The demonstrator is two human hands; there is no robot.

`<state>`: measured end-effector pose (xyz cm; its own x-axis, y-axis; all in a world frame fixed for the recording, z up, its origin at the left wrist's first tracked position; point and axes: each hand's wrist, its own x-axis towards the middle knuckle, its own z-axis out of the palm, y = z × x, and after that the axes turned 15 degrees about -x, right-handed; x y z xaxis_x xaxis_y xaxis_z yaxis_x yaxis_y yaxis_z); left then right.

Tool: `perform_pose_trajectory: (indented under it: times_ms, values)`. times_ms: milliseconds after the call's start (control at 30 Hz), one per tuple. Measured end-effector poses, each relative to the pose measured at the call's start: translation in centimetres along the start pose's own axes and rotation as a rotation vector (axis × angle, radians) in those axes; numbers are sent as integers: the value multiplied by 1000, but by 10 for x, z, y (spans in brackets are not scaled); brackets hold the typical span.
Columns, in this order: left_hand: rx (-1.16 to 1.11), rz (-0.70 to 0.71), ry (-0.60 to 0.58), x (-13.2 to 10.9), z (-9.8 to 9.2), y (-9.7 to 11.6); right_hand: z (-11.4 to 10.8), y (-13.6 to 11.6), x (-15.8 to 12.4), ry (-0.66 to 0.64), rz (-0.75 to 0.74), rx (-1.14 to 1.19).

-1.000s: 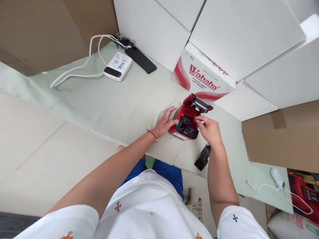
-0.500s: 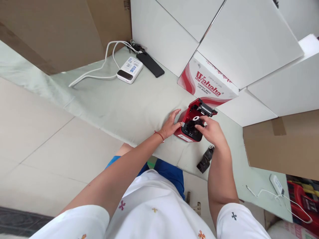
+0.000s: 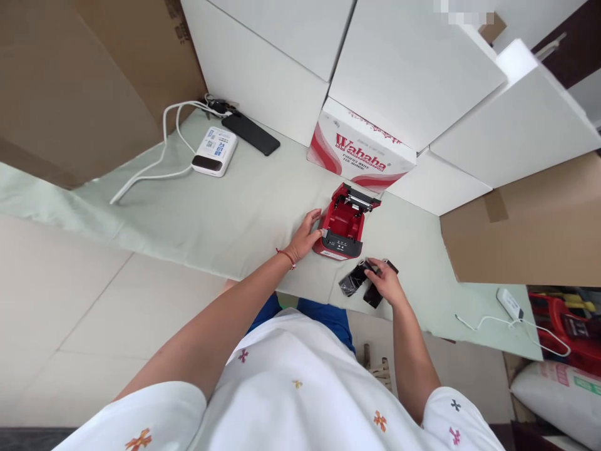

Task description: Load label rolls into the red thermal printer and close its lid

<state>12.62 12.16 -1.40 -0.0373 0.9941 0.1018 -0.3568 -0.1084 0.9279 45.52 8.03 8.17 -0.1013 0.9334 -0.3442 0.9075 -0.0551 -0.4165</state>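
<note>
A small red-and-black label printer stands on the cloth-covered table with its lid up, and its red inner bay shows nothing inside. My left hand grips its left front corner, thumb at the front and fingers along the side. To the right of the printer, my right hand has its fingers closed on the upper end of a shiny black roll with a loose tail. This roll is low over the table or resting on it; I cannot tell which. A second black roll lies beside it, partly under my right hand.
Behind the printer stands a Wahaha carton against white panels. Brown cardboard boxes flank the table. At the left lie a white power bank with cables and a black phone. A white adapter with a cord sits far right.
My right hand has lifted the black roll out of the printer's bay and brought it down beside the other roll. My left hand has stayed at the printer. The view has shifted.
</note>
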Motion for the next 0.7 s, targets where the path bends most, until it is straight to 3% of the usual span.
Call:
perform_pose_trajectory:
  times_ms: [133, 267, 467, 600, 700]
  values:
    - [187, -52, 6, -4, -6, 14, -16, 25, -1, 162, 115, -75]
    - [471, -48, 98, 0, -46, 47, -38, 49, -5, 241, 199, -198]
    - [870, -71, 198, -7, -126, 104, -25, 41, -7, 144, 201, -305]
    - [1147, -95, 110, -22, -142, 109, -34, 26, -5, 57, 231, -361]
    - [1267, -71, 68, -26, -143, 103, -72, 14, -20, -98, 184, -353]
